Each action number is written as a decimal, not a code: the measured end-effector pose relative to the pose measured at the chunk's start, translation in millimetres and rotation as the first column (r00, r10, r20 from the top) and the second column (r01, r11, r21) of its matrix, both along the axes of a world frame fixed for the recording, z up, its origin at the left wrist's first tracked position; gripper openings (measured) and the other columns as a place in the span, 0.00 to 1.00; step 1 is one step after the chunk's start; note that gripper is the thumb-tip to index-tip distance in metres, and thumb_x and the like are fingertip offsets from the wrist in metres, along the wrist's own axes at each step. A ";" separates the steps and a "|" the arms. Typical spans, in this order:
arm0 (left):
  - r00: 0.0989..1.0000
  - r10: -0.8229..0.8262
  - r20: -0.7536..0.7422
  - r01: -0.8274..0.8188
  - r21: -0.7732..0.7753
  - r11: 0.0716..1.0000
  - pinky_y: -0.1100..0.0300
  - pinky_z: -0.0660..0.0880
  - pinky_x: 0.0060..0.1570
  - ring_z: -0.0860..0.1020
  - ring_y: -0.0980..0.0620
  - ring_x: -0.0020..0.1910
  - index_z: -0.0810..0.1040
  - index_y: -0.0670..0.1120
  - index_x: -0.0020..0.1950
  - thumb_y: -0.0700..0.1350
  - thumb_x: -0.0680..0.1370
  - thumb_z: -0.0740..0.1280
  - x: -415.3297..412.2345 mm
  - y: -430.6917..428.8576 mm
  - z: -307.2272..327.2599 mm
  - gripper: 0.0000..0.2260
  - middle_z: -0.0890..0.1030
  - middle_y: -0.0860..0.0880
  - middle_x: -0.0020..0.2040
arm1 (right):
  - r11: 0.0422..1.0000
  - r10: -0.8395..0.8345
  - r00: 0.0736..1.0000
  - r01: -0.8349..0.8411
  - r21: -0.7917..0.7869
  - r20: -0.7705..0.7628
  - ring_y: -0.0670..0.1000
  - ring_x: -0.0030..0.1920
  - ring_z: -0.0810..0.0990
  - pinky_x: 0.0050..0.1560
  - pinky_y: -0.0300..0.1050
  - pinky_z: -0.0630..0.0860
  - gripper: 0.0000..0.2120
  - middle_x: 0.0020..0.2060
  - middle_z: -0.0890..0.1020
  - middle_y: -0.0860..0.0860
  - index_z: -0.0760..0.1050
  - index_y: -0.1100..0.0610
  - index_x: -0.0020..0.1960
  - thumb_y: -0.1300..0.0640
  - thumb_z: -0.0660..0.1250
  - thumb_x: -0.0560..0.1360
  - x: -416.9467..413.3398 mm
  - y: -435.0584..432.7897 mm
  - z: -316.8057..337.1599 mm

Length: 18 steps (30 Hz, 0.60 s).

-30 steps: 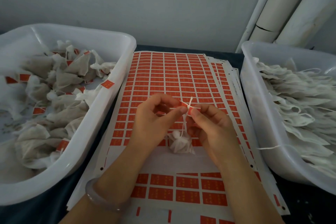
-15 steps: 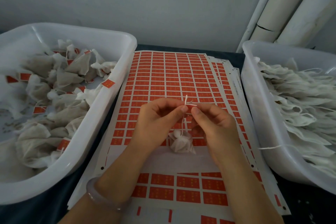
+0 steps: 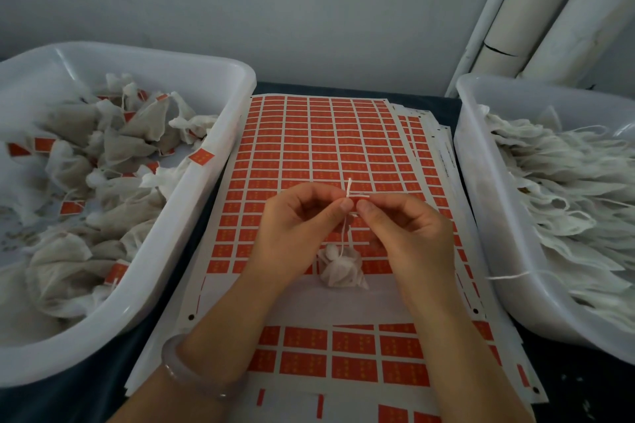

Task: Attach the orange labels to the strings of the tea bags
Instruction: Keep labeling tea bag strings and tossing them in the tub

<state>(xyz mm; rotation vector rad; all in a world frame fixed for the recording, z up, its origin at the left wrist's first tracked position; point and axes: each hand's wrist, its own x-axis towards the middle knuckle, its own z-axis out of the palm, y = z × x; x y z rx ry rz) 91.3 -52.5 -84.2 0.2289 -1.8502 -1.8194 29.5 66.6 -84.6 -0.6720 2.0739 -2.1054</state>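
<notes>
My left hand (image 3: pixel 295 230) comes in from seven o'clock, wrist turned so the back of it faces me, its fingers curled and the thumb tip pressed against the forefinger in a pinch pointing toward three o'clock. My right hand (image 3: pixel 409 233) reaches in from five o'clock, fingers bent under, thumb and forefinger pinched tight and aimed toward nine o'clock. The two pinches meet tip to tip at the centre. Both forearms angle inward, bare.
</notes>
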 end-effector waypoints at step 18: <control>0.999 0.004 0.036 -0.002 -0.067 0.998 0.69 0.76 0.37 0.80 0.58 0.34 0.79 0.47 0.42 0.36 0.75 0.67 -1.3 -1.6 -4.9 0.06 0.82 0.54 0.35 | 0.999 0.048 0.999 -0.048 0.016 0.008 0.41 0.38 0.82 0.36 0.31 0.76 0.08 0.37 0.84 0.42 0.81 0.44 0.40 0.58 0.71 0.71 -1.1 -1.9 -5.8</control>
